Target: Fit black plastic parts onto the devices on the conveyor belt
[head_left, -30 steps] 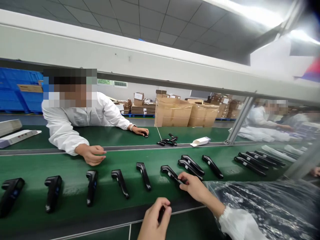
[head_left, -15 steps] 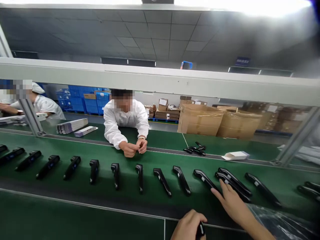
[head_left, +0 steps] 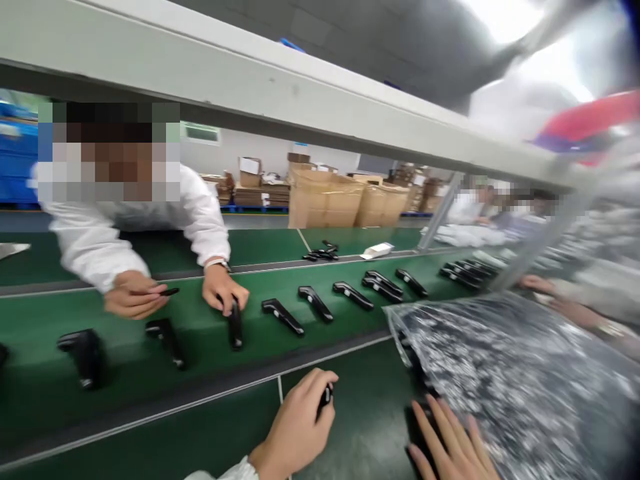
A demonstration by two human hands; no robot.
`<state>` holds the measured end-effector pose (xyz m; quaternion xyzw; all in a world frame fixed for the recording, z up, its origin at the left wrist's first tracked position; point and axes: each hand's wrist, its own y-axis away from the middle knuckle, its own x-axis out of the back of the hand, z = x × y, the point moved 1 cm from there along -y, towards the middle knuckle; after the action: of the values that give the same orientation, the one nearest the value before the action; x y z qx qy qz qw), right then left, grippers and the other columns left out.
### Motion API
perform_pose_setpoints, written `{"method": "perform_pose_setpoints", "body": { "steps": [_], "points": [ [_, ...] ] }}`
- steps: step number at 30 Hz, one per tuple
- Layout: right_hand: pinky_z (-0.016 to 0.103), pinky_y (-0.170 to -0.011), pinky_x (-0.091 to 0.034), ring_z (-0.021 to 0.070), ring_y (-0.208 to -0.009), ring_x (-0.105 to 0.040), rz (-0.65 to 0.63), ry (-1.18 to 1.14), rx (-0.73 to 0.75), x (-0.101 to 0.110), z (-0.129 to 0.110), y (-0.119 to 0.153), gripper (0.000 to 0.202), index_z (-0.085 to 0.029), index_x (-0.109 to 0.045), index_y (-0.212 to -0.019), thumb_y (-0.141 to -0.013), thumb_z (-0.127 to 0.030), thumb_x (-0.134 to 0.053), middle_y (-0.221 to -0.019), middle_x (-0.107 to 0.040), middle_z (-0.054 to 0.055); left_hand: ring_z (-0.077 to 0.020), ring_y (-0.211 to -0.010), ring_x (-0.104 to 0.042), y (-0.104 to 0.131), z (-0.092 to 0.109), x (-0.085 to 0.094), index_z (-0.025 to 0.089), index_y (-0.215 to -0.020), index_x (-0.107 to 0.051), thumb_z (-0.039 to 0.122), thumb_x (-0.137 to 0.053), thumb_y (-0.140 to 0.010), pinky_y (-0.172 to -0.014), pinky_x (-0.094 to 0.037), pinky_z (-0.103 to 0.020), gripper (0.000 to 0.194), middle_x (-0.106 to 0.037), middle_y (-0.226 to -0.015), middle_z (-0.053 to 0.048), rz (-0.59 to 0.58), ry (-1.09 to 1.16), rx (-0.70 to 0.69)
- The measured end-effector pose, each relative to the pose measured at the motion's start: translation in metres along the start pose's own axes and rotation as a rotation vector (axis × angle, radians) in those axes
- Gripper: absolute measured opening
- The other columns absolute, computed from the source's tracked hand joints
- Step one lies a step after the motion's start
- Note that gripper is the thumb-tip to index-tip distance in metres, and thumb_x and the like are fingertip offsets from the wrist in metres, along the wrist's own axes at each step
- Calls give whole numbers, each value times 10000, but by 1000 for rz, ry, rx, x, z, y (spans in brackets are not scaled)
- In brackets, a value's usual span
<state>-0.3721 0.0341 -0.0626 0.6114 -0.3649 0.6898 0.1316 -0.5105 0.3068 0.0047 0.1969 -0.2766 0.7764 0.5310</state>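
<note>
Black piece point(head_left: 325, 399) in the left hand point(head_left: 301, 419) slants, long axis leaning rightward.

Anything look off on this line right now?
No clear damage or spill. Slightly odd: two black devices lie close together on the green belt, while those just left of them are spaced apart. Beyond it, dark pieces sit in a jumbled heap. Both may be normal; the right side is blurred.

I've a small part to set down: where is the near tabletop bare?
The green tabletop is bare between the left hand and plastic bag, and left of that hand. The bag crowds the right, near the right hand; black devices line the belt.
</note>
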Motion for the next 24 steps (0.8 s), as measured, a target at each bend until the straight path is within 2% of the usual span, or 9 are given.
{"method": "perform_pose_setpoints", "body": {
  "steps": [3, 4, 6, 10, 14, 17, 19, 21, 24],
  "points": [
    [585, -1159, -258, 300, -1237, -531, -5, -23, -20, 18, -24, -27, 420, -270, -554, -1358, -975, -361, -409, -1314, -607, 69, -195, -1045, -625, -2, -6, 1, 257, -1189, -558, 208, -406, -908, -888, -502, -282, 323, -634, -1142, -61, -1, -41, -26],
    [565, -1180, -226, 272, -1222, -535, 12, -41, -12, 22, -32, -37, 420, -220, -542, -1364, -983, -263, -372, -1291, -614, 87, -195, -1046, -630, -3, -7, 1, 260, -1198, -556, 229, -407, -915, -878, -510, -278, 321, -633, -1150, -58, -16, -52, -33],
    [520, -1179, -253, 235, -1185, -547, 31, -111, 23, 24, -50, -54, 430, -189, -534, -1358, -975, -157, -343, -1253, -625, 95, -191, -1027, -646, -4, -8, 2, 260, -1205, -553, 260, -405, -926, -856, -526, -266, 315, -637, -1146, -50, -44, -66, -42],
    [429, -1009, -461, 226, -1085, -576, 38, -343, 99, 20, -86, -77, 365, -224, -577, -1301, -986, -192, -397, -1188, -643, 88, -193, -1029, -656, 5, -10, 5, 255, -1230, -542, 272, -401, -932, -845, -540, -260, 330, -648, -1154, -51, -26, -81, -42],
    [346, -974, -494, 199, -1106, -577, 68, -684, 168, 26, -112, -92, 315, -289, -621, -1263, -985, -302, -474, -1194, -627, 64, -214, -1037, -646, 17, -15, 9, 249, -1283, -515, 288, -384, -950, -871, -542, -321, 360, -650, -1148, -70, 23, -145, -32],
    [342, -1011, -471, 208, -1163, -554, 151, -861, 50, 32, -113, -99, 298, -314, -680, -1187, -958, -415, -518, -1242, -589, 61, -246, -1090, -610, 20, -14, 10, 217, -1318, -492, 322, -399, -953, -927, -515, -393, 391, -618, -1203, -108, 53, -214, -36],
    [342, -957, -496, 219, -1090, -587, 213, -930, -98, 33, -106, -101, 349, -296, -700, -1163, -939, -491, -518, -1193, -597, 80, -280, -1157, -562, 19, -10, 10, 212, -1376, -455, 360, -441, -937, -976, -474, -453, 464, -563, -1297, -129, 46, -283, -42],
    [307, -780, -543, 199, -868, -634, 224, -1027, -289, 31, -97, -103, 447, -245, -696, -1174, -913, -560, -517, -1005, -642, 86, -316, -1190, -524, 19, -5, 8, 256, -1433, -414, 409, -501, -906, -994, -437, -507, 556, -518, -1362, -123, -6, -359, -56],
    [252, -488, -476, 145, -537, -546, 106, -1223, -538, 26, -88, -106, 579, -168, -682, -1168, -840, -634, -574, -641, -583, 16, -348, -1171, -513, 20, 1, 6, 322, -1410, -461, 436, -509, -903, -972, -413, -543, 523, -535, -1350, -105, -102, -438, -87]
  ]
}}
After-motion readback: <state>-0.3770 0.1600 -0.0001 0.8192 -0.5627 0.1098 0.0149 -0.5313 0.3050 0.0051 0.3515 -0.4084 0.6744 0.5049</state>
